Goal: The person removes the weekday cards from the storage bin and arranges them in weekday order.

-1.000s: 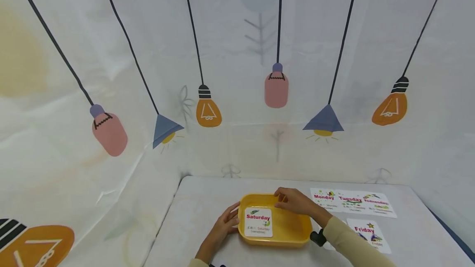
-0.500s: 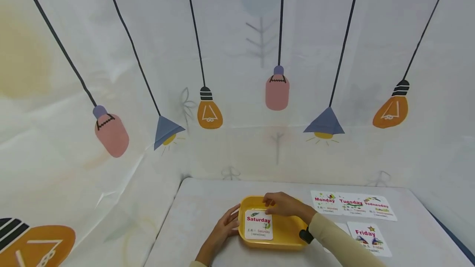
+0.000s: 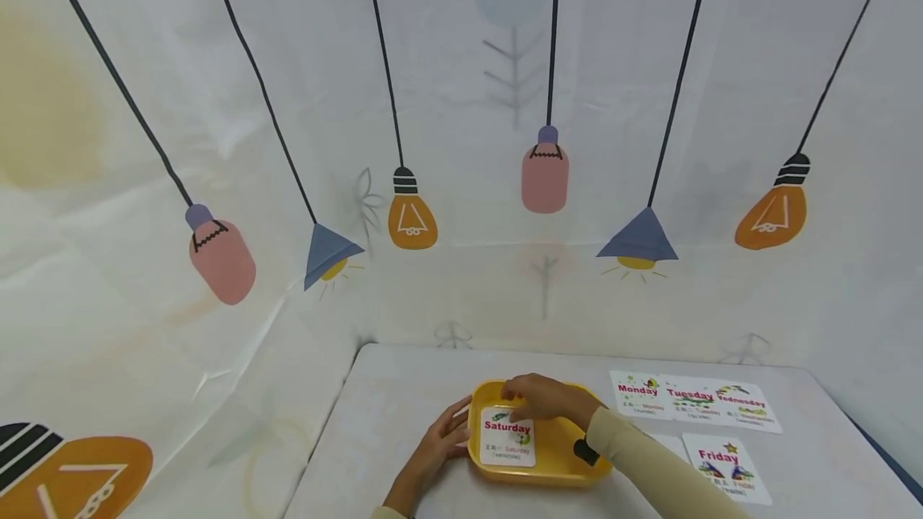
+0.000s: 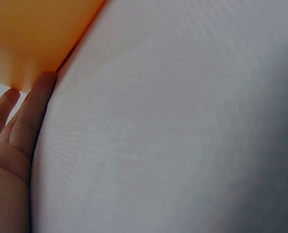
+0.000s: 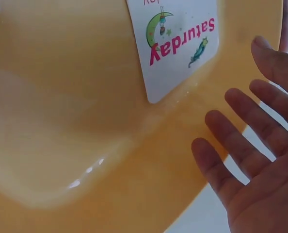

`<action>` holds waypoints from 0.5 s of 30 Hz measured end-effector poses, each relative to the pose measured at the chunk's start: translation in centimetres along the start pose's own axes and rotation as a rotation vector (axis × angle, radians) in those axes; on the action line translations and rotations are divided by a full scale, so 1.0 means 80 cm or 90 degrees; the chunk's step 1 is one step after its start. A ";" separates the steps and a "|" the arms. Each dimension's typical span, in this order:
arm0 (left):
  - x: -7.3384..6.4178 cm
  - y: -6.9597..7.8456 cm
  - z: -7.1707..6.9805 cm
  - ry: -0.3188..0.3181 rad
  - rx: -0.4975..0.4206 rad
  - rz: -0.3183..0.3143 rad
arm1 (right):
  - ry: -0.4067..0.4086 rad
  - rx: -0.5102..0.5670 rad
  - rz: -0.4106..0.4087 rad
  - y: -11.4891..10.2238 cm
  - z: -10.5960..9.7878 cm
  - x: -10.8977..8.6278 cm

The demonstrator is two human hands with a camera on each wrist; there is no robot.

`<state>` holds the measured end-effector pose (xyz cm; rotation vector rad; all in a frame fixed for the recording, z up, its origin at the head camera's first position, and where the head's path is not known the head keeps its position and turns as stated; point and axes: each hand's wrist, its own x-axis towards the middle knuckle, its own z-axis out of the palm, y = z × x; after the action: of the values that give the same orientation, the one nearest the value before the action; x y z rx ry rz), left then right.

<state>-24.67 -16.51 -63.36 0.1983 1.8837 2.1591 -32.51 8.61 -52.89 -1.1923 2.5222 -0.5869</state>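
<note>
A white card printed "Saturday" [image 3: 507, 440] lies at the left end inside a shallow yellow tray [image 3: 558, 447]. My left hand [image 3: 441, 440] rests at the tray's left side; in the left wrist view its extended fingers [image 4: 35, 104] meet the yellow outer wall. My right hand [image 3: 550, 397] is over the tray's far side, close to the card's upper edge. The right wrist view shows that hand [image 5: 253, 145] with fingers spread and bent a little, holding nothing, and a gap between fingertips and card.
To the tray's right, Monday [image 3: 640, 396], Tuesday [image 3: 692, 400] and Wednesday [image 3: 748, 407] cards form a row on the white table [image 3: 404, 375]. A Friday card [image 3: 727, 471] lies nearer, beside another card [image 3: 672, 445] mostly hidden by the right sleeve. A printed sheet hangs behind.
My right hand has moved left across the tray, from near its far right side to the Saturday card's upper edge. My left hand stays at the tray's left side.
</note>
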 end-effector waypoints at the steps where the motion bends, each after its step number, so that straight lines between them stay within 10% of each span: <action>1: 0.000 0.001 0.001 -0.001 0.000 0.000 | -0.002 -0.004 0.006 0.001 0.001 0.001; 15: -0.002 0.002 0.006 0.018 0.009 -0.014 | -0.036 -0.102 0.098 -0.005 0.031 0.010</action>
<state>-24.40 -16.14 -63.13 0.1499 1.9080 2.1463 -31.67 7.20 -54.96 -1.0360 2.6225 -0.3150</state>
